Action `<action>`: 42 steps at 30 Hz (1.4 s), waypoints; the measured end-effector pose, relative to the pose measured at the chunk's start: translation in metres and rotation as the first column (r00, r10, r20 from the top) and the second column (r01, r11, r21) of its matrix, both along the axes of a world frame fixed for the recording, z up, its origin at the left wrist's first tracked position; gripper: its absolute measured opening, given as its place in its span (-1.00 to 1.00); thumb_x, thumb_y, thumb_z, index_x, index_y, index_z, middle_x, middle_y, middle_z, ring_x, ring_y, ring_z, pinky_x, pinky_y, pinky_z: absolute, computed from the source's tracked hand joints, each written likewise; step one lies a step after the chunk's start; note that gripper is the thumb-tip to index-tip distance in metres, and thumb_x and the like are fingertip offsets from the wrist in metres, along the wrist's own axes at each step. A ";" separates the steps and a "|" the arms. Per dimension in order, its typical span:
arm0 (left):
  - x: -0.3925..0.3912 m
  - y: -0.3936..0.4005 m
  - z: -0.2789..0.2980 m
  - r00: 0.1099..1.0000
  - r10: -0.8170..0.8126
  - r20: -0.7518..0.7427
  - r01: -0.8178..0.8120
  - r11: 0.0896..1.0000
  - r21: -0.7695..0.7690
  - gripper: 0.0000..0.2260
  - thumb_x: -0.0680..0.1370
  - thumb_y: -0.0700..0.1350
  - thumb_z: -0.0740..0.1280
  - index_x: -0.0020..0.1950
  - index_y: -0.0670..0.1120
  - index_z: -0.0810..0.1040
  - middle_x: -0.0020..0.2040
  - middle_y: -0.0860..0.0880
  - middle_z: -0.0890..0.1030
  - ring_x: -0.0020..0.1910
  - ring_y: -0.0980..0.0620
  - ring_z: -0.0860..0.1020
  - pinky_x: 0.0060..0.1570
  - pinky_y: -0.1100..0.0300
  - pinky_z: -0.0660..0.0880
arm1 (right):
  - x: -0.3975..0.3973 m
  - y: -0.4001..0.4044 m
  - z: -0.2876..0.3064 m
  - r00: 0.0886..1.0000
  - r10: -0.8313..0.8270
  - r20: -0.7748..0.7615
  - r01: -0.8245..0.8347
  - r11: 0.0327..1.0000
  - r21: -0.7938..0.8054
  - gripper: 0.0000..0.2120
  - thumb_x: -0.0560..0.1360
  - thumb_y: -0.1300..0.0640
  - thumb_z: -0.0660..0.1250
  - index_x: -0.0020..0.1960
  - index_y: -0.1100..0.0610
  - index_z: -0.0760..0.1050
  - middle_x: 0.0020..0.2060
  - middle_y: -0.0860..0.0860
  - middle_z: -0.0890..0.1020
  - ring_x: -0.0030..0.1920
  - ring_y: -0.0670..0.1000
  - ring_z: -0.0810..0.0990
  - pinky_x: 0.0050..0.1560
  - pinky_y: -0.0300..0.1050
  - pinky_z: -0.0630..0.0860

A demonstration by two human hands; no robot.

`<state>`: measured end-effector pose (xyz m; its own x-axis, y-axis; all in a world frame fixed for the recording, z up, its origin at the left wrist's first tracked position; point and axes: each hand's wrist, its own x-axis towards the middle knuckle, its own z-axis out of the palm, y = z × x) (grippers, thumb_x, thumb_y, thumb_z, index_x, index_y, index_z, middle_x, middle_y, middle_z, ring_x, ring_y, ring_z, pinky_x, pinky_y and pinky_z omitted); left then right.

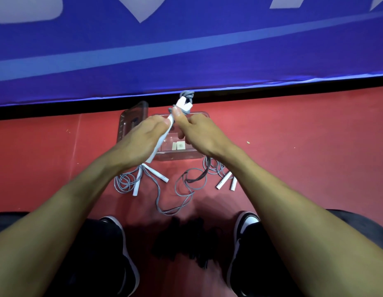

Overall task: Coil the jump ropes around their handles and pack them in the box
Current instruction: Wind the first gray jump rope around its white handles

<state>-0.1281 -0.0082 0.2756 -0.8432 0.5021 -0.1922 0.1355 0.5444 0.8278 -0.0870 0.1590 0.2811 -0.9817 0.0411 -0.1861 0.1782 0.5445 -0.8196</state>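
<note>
Rope in both hands, held up over the clear box (162,155) on the red floor (293,146). The left hand (141,138) grips the white handles (164,133) low down, fingers curled round them; the right hand (199,133) pinches near the top, thumb pressed where the grey cord (187,96) bunches in a small knot of loops. That cord looks light, thin and springy, so it will likely want to unwind the instant tension drops; the handles are the stiff part, smooth plastic by the look, and the sensible place to clamp. Best bet is keeping a thumb on the last turn. Down below, two more ropes (175,194) sprawl loose just in front of the box, pale handles splayed, grey cord in slack tangles. The box lid (130,118) lies beside it to the left.
</note>
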 end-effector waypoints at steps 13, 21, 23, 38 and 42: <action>-0.002 0.001 0.004 0.981 0.034 -0.189 -0.052 0.995 -0.087 -0.63 0.52 0.24 0.41 -0.15 -0.07 0.51 -0.31 0.06 0.58 -0.39 0.17 0.43 -0.35 0.20 0.32 | -0.001 -0.005 -0.001 0.994 0.013 -0.107 -0.011 1.000 0.023 -0.34 0.70 -0.15 -0.02 -0.22 0.35 0.50 -0.30 0.28 0.60 -0.28 0.19 0.51 -0.08 0.09 0.49; 0.001 -0.001 0.003 0.991 -0.021 -0.133 0.011 0.997 -0.070 -0.72 0.55 0.01 0.39 0.10 -0.14 0.44 -0.18 0.00 0.66 -0.24 0.08 0.62 -0.20 0.08 0.53 | 0.004 -0.005 0.003 0.984 0.169 -0.051 -0.163 0.981 0.103 -0.43 0.64 -0.23 0.14 -0.42 -0.01 0.59 -0.52 -0.03 0.43 -0.48 -0.09 0.36 -0.37 -0.22 0.27; 0.004 0.001 0.002 0.995 -0.012 -0.095 0.008 0.999 -0.041 -0.77 0.57 -0.02 0.36 0.06 -0.08 0.36 -0.22 -0.03 0.64 -0.29 -0.01 0.63 -0.22 0.02 0.57 | 0.003 -0.005 -0.002 0.987 0.131 -0.096 -0.117 0.984 0.137 -0.47 0.64 -0.16 0.19 -0.48 -0.06 0.48 -0.49 0.00 0.47 -0.40 -0.04 0.45 -0.32 -0.16 0.34; -0.001 0.002 -0.001 0.985 -0.070 0.160 0.034 0.975 0.218 -0.74 0.55 0.03 0.23 0.08 -0.11 0.56 -0.18 0.11 0.61 -0.23 0.18 0.50 -0.20 0.27 0.42 | -0.001 0.003 0.003 0.994 0.103 0.042 -0.102 0.994 -0.040 -0.35 0.63 -0.32 0.05 -0.01 0.25 0.58 -0.36 -0.04 0.46 -0.37 -0.08 0.37 -0.28 -0.13 0.35; -0.002 0.001 -0.001 0.991 -0.085 0.106 0.062 0.978 0.200 -0.91 0.62 -0.08 0.38 0.04 -0.09 0.58 -0.28 0.15 0.64 -0.34 0.25 0.51 -0.35 0.40 0.40 | 0.000 0.003 0.002 0.999 0.037 -0.014 -0.036 0.999 0.018 -0.38 0.64 -0.30 0.07 -0.33 0.16 0.45 -0.57 -0.11 0.35 -0.51 -0.12 0.31 -0.35 -0.14 0.26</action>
<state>-0.1296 -0.0071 0.2748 -0.7810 0.5993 -0.1758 0.0684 0.3618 0.9297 -0.0868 0.1619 0.2829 -0.9851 0.0085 -0.1719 0.1466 0.5652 -0.8118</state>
